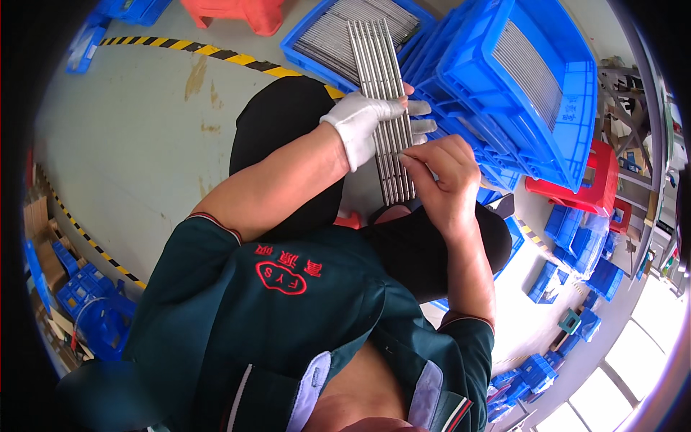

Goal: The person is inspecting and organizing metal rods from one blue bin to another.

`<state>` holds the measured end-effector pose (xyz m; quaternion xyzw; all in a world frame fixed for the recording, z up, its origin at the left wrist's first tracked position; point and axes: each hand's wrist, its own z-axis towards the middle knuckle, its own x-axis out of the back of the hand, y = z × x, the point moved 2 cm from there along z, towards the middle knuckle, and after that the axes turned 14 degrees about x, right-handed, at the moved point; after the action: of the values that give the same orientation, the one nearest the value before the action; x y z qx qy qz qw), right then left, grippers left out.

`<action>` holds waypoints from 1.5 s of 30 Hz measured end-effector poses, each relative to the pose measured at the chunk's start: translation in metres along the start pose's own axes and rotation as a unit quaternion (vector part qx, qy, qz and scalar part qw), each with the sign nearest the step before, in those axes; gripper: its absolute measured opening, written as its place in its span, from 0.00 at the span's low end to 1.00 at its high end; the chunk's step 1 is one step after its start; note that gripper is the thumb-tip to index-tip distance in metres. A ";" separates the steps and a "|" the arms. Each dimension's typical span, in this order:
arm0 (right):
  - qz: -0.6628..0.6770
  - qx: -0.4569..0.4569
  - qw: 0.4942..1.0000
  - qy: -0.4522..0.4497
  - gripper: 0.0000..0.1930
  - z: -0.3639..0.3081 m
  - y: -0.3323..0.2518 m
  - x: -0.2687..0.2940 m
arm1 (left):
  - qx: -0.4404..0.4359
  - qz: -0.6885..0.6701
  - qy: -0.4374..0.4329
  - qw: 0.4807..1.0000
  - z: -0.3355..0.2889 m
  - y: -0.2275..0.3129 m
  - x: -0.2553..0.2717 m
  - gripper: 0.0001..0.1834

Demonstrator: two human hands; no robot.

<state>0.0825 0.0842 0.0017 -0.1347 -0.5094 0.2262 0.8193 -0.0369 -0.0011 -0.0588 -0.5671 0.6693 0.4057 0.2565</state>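
1. White glove cloth covers the left hand (360,126), and its fingers are curled tight around a flat bunch of long metal rods (385,101).
2. The gloved fingers wrap over the rods from the left side, and the fingertips (421,109) poke out past the right edge of the bunch.
3. The rods lie side by side like a little fence. They stand up in front of the person, above the knees in black trousers (288,137).
4. The right hand (446,176) is bare. Its thumb and first finger are pinched close together on the right edge of the bunch, low down, just under the gloved fingers.
5. The other bare fingers are bent in and loose.
6. The top ends of the rods reach up over a blue crate (331,39) on the floor, which has more grey rods in it.
7. Beside it, to the right, more blue crates (533,79) are stacked, and the top one also holds rods.
8. A red stool (601,183) stands to their right.
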 end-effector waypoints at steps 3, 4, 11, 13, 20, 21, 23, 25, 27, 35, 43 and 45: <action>0.020 -0.003 0.999 0.029 0.05 0.000 0.002 -0.003 | -0.003 -0.003 0.002 1.000 -0.002 0.000 -0.001 0.11; 0.014 -0.004 0.999 0.028 0.05 0.000 0.002 -0.002 | -0.007 0.003 0.002 1.000 -0.002 0.000 -0.001 0.11; 0.024 0.001 1.000 -0.002 0.06 0.003 0.003 -0.001 | -0.001 0.016 -0.018 1.000 0.000 -0.001 0.002 0.12; 0.023 -0.002 1.000 0.005 0.06 0.003 0.003 0.000 | 0.001 0.011 -0.023 1.000 -0.002 0.000 0.001 0.12; -0.002 0.041 0.999 -0.019 0.07 0.003 0.000 -0.005 | -0.012 0.027 -0.024 0.999 0.001 -0.002 0.001 0.13; -0.002 0.040 0.999 -0.018 0.07 0.003 0.000 -0.005 | -0.011 0.028 -0.024 0.999 0.002 -0.002 0.002 0.13; -0.041 0.066 0.997 -0.029 0.08 0.004 -0.001 -0.005 | -0.005 0.018 -0.021 1.000 0.002 -0.002 0.002 0.13; -0.036 0.063 0.997 -0.023 0.08 0.003 -0.001 -0.001 | -0.003 0.033 -0.016 0.999 -0.001 -0.002 -0.002 0.13; -0.030 0.062 0.997 -0.019 0.07 0.002 -0.002 0.002 | -0.003 0.046 -0.010 0.999 -0.002 -0.001 -0.001 0.13; 0.058 -0.020 0.998 0.030 0.06 -0.001 0.004 -0.006 | -0.004 0.004 -0.004 1.000 0.000 0.001 0.001 0.12; 0.042 0.013 0.999 0.009 0.07 0.002 0.001 -0.008 | 0.004 0.015 -0.010 1.000 -0.001 0.000 0.001 0.13; 0.024 0.021 1.000 0.001 0.07 0.005 0.000 -0.007 | 0.006 0.001 -0.020 1.000 0.002 -0.001 0.003 0.14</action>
<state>0.0759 0.0805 -0.0012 -0.1302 -0.5004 0.2560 0.8168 -0.0371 -0.0010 -0.0621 -0.5571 0.6668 0.4132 0.2725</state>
